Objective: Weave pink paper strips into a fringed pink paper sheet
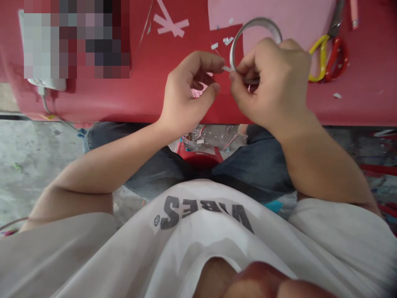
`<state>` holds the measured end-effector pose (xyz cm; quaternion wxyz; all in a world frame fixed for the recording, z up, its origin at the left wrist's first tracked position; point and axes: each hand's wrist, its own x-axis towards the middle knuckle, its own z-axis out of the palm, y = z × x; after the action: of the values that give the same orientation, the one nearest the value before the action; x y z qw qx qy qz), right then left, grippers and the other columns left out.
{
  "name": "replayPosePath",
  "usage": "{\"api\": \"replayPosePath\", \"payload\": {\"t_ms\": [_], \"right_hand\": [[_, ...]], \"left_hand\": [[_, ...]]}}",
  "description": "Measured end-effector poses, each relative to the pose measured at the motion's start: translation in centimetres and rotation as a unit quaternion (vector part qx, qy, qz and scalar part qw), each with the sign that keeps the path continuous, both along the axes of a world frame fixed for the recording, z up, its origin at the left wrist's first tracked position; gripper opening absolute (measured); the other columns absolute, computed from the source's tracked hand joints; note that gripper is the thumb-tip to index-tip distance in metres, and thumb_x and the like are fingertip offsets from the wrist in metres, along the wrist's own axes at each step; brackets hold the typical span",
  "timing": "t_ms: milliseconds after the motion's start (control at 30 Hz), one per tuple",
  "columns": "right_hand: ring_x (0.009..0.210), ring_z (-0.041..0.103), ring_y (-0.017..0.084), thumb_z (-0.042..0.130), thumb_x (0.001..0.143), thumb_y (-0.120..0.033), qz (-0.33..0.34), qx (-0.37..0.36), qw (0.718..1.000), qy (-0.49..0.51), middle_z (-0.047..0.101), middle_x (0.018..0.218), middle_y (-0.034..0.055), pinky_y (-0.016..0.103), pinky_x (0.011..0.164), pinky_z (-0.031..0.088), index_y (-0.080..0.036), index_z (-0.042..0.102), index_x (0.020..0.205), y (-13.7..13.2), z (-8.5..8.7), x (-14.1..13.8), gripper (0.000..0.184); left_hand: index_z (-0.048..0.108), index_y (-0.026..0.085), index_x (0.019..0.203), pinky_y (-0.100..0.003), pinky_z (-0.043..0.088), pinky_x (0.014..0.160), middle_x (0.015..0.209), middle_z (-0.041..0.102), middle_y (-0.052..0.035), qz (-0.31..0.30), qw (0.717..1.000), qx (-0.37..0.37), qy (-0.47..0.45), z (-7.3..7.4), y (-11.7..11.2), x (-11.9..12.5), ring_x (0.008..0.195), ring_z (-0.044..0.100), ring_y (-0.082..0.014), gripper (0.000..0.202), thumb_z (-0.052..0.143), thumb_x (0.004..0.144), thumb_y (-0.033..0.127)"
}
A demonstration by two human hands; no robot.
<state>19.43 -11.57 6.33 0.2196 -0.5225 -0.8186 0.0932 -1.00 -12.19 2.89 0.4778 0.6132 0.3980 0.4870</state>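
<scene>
My right hand (276, 78) pinches a roll of tape (235, 45), a thin ring that stands up from the fingers over the red table. A short white tape end sticks out to the left from the roll, by my right thumb. My left hand (189, 89) is curved just left of it, thumb and fingers apart. The left index fingertip meets or nearly meets the tape end; I cannot tell whether it sticks. Pink bits (197, 93) show on the table behind the left fingers.
Pink paper (225, 14) lies at the back, with small white scraps (228, 40) beside it. Crossed pink strips (173, 27) are left of that. Scissors with yellow and red handles (324, 58) rest at right. A white power strip (46, 82) with a cable is at left.
</scene>
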Motion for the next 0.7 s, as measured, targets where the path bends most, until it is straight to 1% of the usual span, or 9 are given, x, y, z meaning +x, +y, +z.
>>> {"api": "replayPosePath", "payload": {"t_ms": [67, 133, 200, 267, 333, 433, 500, 600, 700], "right_hand": [[0.078, 0.062, 0.027, 0.053, 0.100, -0.040, 0.010, 0.000, 1.000, -0.004, 0.070, 0.082, 0.0016, 0.049, 0.095, 0.049, -0.031, 0.062, 0.102, -0.1, 0.1, -0.1, 0.013], [0.081, 0.063, 0.028, 0.053, 0.100, -0.039, 0.020, 0.001, 1.000, -0.009, 0.070, 0.083, 0.0019, 0.050, 0.095, 0.049, -0.032, 0.061, 0.102, -0.2, 0.1, -0.2, 0.011], [0.082, 0.063, 0.028, 0.056, 0.098, -0.037, 0.027, 0.007, 1.000, -0.010, 0.070, 0.083, 0.0017, 0.050, 0.096, 0.049, -0.032, 0.061, 0.103, -0.3, 0.0, -0.3, 0.008], [0.081, 0.063, 0.027, 0.057, 0.097, -0.035, 0.024, 0.010, 1.000, -0.013, 0.070, 0.083, 0.0010, 0.050, 0.098, 0.049, -0.033, 0.061, 0.104, -0.3, 0.0, -0.3, 0.008], [0.080, 0.064, 0.027, 0.055, 0.098, -0.035, 0.017, 0.015, 1.000, -0.020, 0.071, 0.083, 0.0008, 0.050, 0.097, 0.050, -0.032, 0.061, 0.104, -0.3, -0.1, -0.3, 0.009], [0.083, 0.066, 0.028, 0.053, 0.100, -0.035, 0.015, 0.023, 0.999, -0.020, 0.073, 0.085, 0.0010, 0.050, 0.095, 0.051, -0.031, 0.060, 0.101, -0.2, 0.0, -0.1, 0.008], [0.085, 0.067, 0.027, 0.055, 0.099, -0.034, 0.022, 0.020, 1.000, -0.005, 0.073, 0.085, -0.0001, 0.050, 0.095, 0.052, -0.031, 0.059, 0.098, -0.3, 0.0, -0.1, 0.005], [0.084, 0.067, 0.025, 0.059, 0.097, -0.032, 0.026, 0.019, 0.999, 0.030, 0.072, 0.083, -0.0017, 0.048, 0.092, 0.054, -0.031, 0.057, 0.092, -0.6, 0.2, -0.3, 0.005], [0.086, 0.068, 0.025, 0.061, 0.095, -0.032, 0.005, 0.021, 0.998, 0.055, 0.071, 0.081, -0.0016, 0.045, 0.084, 0.053, -0.029, 0.056, 0.085, -1.2, 0.5, -0.7, 0.011]], "left_hand": [[0.070, 0.038, 0.117, -0.034, 0.053, 0.078, 0.116, 0.073, 0.0008, 0.019, 0.999, 0.022, -0.019, -0.4, 0.2, 0.0, 0.099, 0.070, -0.0208, 0.051, 0.069, 0.080, 0.002], [0.063, 0.043, 0.130, -0.033, 0.053, 0.075, 0.132, 0.069, 0.0025, 0.034, 0.997, 0.046, -0.053, -0.7, 0.5, -0.1, 0.112, 0.069, -0.0235, 0.071, 0.072, 0.074, 0.000], [0.061, 0.043, 0.136, -0.032, 0.054, 0.077, 0.141, 0.066, 0.0035, 0.025, 0.998, 0.043, -0.048, -0.8, 0.7, -0.1, 0.113, 0.069, -0.0233, 0.077, 0.072, 0.074, -0.001], [0.066, 0.038, 0.134, -0.033, 0.056, 0.082, 0.136, 0.070, 0.0015, -0.013, 1.000, 0.014, -0.006, -0.6, 0.6, -0.1, 0.103, 0.071, -0.0208, 0.066, 0.069, 0.079, 0.002], [0.071, 0.034, 0.131, -0.034, 0.056, 0.089, 0.126, 0.075, -0.0001, -0.033, 0.999, -0.016, 0.028, -0.2, 0.2, 0.0, 0.101, 0.072, -0.0200, 0.053, 0.067, 0.086, 0.007], [0.078, 0.034, 0.119, -0.036, 0.057, 0.094, 0.114, 0.078, -0.0013, -0.008, 0.999, -0.019, 0.038, 0.3, -0.3, 0.1, 0.105, 0.074, -0.0226, 0.037, 0.073, 0.088, 0.015], [0.081, 0.034, 0.108, -0.037, 0.057, 0.089, 0.105, 0.079, -0.0021, 0.006, 0.999, -0.005, 0.050, 0.6, -0.5, 0.0, 0.097, 0.074, -0.0232, 0.026, 0.073, 0.089, 0.018], [0.081, 0.033, 0.094, -0.038, 0.054, 0.080, 0.093, 0.077, -0.0031, 0.009, 0.998, 0.004, 0.060, 1.0, -0.3, 0.0, 0.085, 0.071, -0.0227, 0.017, 0.071, 0.091, 0.020], [0.078, 0.030, 0.087, -0.037, 0.048, 0.068, 0.080, 0.072, -0.0039, -0.009, 1.000, -0.023, -0.007, 1.3, -0.1, 0.2, 0.070, 0.063, -0.0199, 0.010, 0.072, 0.093, 0.025]]}}
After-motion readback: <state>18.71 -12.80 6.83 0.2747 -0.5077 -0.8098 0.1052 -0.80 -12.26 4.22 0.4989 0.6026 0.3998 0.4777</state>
